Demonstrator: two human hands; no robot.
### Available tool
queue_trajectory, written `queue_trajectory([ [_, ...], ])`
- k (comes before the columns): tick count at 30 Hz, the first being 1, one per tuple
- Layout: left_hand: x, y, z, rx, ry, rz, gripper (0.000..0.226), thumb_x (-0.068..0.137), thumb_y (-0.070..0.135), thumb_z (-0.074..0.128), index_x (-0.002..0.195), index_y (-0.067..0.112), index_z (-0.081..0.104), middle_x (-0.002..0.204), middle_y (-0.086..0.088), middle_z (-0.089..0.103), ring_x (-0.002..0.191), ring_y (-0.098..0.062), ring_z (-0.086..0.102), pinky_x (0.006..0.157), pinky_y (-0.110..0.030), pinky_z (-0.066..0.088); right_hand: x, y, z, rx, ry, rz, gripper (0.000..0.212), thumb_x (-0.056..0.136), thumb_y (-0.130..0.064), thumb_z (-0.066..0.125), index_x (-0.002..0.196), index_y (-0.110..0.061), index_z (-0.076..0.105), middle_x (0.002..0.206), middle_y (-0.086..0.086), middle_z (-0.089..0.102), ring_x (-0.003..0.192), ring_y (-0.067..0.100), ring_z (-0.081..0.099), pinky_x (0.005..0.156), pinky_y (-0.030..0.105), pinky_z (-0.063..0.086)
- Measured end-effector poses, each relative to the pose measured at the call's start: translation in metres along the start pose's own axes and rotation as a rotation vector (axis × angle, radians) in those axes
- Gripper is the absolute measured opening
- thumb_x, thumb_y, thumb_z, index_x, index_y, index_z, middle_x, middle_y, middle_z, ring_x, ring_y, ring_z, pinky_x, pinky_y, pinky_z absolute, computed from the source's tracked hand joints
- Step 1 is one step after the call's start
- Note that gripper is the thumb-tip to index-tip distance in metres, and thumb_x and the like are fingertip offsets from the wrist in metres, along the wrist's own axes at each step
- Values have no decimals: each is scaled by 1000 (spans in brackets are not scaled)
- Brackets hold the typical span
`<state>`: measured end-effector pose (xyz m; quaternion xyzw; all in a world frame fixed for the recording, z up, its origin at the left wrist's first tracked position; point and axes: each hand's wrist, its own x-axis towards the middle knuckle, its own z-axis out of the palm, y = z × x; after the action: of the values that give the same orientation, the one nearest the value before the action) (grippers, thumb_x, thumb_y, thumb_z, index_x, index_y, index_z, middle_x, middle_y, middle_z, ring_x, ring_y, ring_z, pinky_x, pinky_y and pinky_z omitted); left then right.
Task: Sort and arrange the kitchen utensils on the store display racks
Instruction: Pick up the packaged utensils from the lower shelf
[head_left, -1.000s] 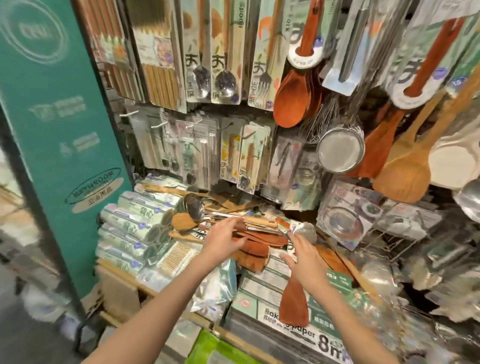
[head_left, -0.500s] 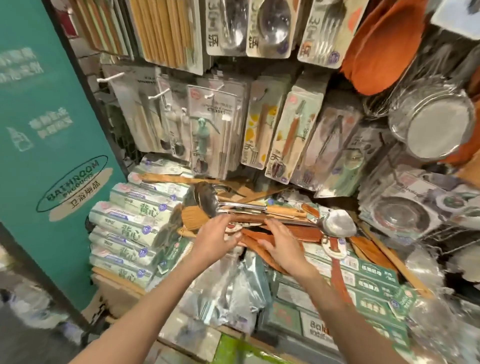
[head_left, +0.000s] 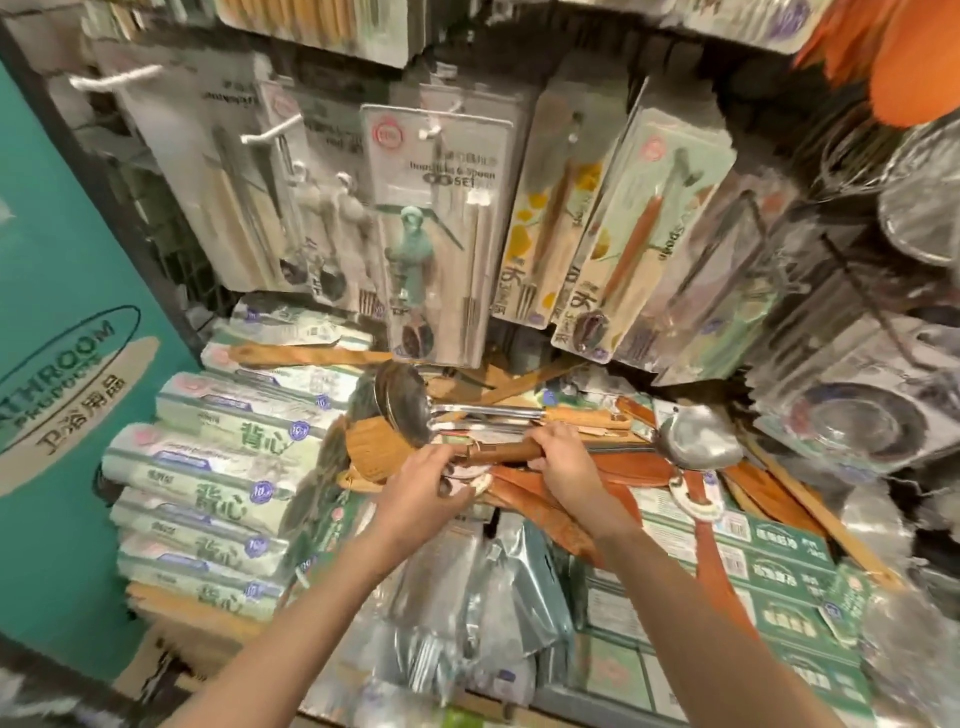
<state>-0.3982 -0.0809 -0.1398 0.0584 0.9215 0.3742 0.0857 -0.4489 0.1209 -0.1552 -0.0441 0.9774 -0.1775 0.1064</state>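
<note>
Both hands are down in the jumble of loose utensils on the low shelf, and honestly it's a messy pile so some of this is hard to read. The right hand (head_left: 563, 460) has its fingers curled over a brown wooden handle (head_left: 506, 451) that lies roughly level across the heap; the fingertips wrap out of sight behind it. The left hand (head_left: 426, 480) pinches the near end of that same handle, though a small white tag (head_left: 480, 483) and the knuckles cover the exact contact. Just behind the hands a steel ladle (head_left: 402, 402) lies on its side, bowl to the left, its shaft running right under other stuff. A second shiny spoon bowl (head_left: 696, 441) sits to the right, its handle buried. Reddish wooden spatulas (head_left: 571, 499) spread under the right wrist, partly hidden by the arm. Stacked green-and-white packs (head_left: 218, 467) fill the left of the shelf, green boxes (head_left: 769, 577) the right, with crinkly silver bags (head_left: 498, 587) between the forearms. Carded cutlery sets (head_left: 441, 218) hang above, print too blurred to read fully. The top row and the orange thing (head_left: 914, 57) in the upper right corner are cut off.
</note>
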Motion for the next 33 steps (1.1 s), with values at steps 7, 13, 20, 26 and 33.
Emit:
queue_trajectory([
  [7,-3,20,15,-291,-54,-76,46,86,33,63,128,20,50,126,9,52,115,-5,46,95,-20,36,-14,-1,-34,-74,109,-89,41,96,-14,47,136,-24,48,137,1,50,129,17,37,99,32,36],
  [13,1,78,6,-883,85,-200,35,84,46,57,109,22,60,106,5,67,89,2,64,69,-9,48,-48,-24,-73,197,157,-203,42,90,-25,59,131,-19,55,112,6,58,111,20,45,91,28,34],
  [20,1,127,-11,-1079,353,8,28,95,32,47,95,19,72,95,-3,74,92,-13,68,80,-25,53,-67,-53,-88,355,192,-282,52,86,-17,64,136,-19,50,118,3,57,114,17,46,96,24,34],
  [26,6,139,-32,-1061,441,48,37,97,31,45,67,23,65,62,3,68,60,-12,65,62,-29,56,-94,12,-103,409,245,-113,32,94,-30,55,124,-21,58,121,-3,56,113,12,51,97,29,39],
  [33,17,152,-14,-1047,387,127,25,96,31,46,73,25,39,50,11,42,46,-7,40,52,-24,38,-115,140,-59,394,181,396,33,91,-22,60,120,-9,58,120,9,57,110,27,56,96,43,44],
])
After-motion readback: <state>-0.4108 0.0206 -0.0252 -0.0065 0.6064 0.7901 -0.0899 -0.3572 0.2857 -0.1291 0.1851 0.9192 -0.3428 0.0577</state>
